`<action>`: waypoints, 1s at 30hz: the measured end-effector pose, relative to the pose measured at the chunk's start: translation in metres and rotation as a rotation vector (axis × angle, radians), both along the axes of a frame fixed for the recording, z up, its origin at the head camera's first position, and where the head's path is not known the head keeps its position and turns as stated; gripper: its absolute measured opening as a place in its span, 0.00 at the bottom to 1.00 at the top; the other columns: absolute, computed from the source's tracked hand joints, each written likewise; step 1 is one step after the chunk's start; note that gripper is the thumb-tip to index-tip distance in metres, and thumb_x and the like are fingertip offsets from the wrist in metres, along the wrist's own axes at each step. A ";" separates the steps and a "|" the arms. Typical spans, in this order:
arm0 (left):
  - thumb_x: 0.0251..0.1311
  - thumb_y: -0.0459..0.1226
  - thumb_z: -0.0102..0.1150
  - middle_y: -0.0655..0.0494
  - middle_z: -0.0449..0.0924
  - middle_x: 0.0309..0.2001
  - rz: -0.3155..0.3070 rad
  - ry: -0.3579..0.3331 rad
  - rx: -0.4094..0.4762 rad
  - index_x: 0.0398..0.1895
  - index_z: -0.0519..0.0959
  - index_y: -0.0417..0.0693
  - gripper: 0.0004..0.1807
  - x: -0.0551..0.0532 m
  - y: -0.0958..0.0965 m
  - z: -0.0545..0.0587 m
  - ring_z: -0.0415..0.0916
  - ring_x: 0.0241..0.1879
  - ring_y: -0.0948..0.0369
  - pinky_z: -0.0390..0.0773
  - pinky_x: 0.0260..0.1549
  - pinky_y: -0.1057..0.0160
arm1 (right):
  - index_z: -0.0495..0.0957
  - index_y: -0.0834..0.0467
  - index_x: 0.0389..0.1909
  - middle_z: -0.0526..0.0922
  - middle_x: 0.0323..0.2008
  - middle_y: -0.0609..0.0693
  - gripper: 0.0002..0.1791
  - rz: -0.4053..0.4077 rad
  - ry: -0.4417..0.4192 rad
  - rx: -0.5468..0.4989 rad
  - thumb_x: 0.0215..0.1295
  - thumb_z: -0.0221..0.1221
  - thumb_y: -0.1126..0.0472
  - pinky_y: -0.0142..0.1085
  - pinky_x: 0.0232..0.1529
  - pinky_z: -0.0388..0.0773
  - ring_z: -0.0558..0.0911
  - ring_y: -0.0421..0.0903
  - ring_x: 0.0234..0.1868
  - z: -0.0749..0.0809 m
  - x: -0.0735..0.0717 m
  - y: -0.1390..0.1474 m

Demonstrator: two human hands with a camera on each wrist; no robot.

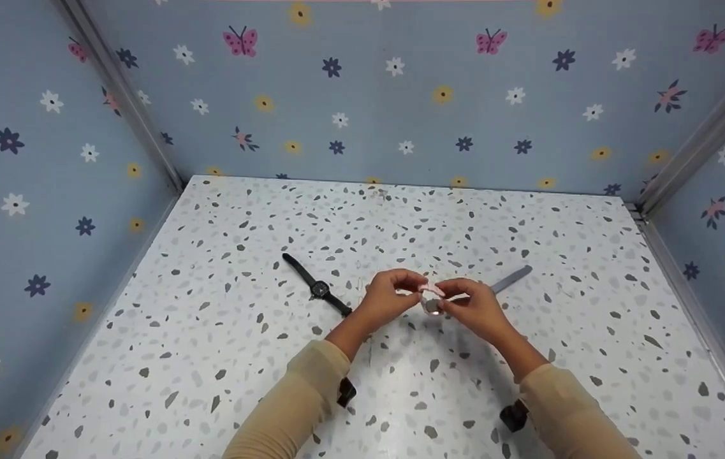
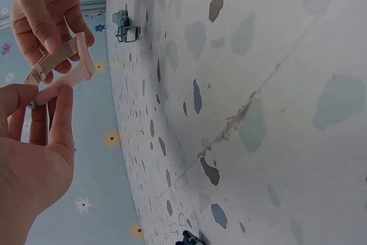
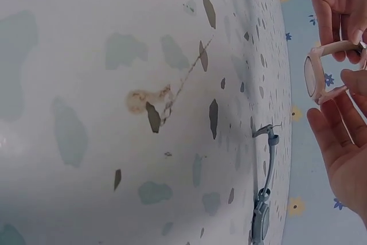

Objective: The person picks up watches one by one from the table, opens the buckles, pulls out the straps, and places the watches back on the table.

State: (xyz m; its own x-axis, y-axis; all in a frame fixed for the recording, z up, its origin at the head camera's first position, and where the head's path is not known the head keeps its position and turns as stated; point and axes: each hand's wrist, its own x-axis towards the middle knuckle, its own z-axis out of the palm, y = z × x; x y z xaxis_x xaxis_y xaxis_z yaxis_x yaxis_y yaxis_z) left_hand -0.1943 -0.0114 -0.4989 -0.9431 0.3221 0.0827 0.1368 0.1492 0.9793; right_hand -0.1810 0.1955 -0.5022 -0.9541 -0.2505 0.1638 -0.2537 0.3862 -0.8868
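Observation:
A pale pink wristwatch point(image 1: 431, 291) is held up off the table between both hands, its strap bent into a loop. My left hand point(image 1: 394, 297) pinches one side of the loop between thumb and fingers. On the other side, my right hand point(image 1: 476, 307) grips the band the same way. The left wrist view shows the pink watch point(image 2: 86, 55) with its strap ends near the left fingertips. In the right wrist view the round case point(image 3: 311, 76) faces sideways; fingers partly hide the band, and whether it is fastened I cannot tell.
A black wristwatch point(image 1: 319, 289) lies stretched out left of the hands. A grey-blue watch point(image 1: 512, 279) lies behind the right hand, partly covered. The speckled white table point(image 1: 362, 223) meets flower-patterned walls point(image 1: 375, 89) at the back and sides.

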 end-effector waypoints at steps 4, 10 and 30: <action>0.58 0.28 0.65 0.55 0.84 0.39 -0.009 0.015 -0.002 0.42 0.84 0.43 0.09 -0.001 0.001 0.001 0.80 0.43 0.62 0.81 0.43 0.64 | 0.82 0.65 0.44 0.84 0.41 0.56 0.13 -0.005 0.032 0.009 0.57 0.66 0.73 0.38 0.43 0.84 0.83 0.52 0.44 -0.002 0.000 -0.001; 0.58 0.27 0.64 0.48 0.84 0.42 -0.026 0.046 -0.017 0.44 0.83 0.39 0.11 0.003 0.000 0.011 0.80 0.46 0.55 0.81 0.43 0.65 | 0.82 0.63 0.43 0.83 0.39 0.52 0.12 -0.047 0.056 0.040 0.57 0.67 0.73 0.40 0.43 0.84 0.82 0.50 0.43 -0.002 0.004 -0.004; 0.56 0.30 0.69 0.53 0.85 0.42 -0.051 0.039 0.001 0.43 0.85 0.41 0.10 0.000 -0.003 0.006 0.82 0.45 0.60 0.83 0.42 0.66 | 0.79 0.61 0.39 0.81 0.39 0.52 0.11 -0.026 0.041 -0.062 0.57 0.66 0.75 0.35 0.43 0.84 0.81 0.48 0.45 0.001 0.007 -0.004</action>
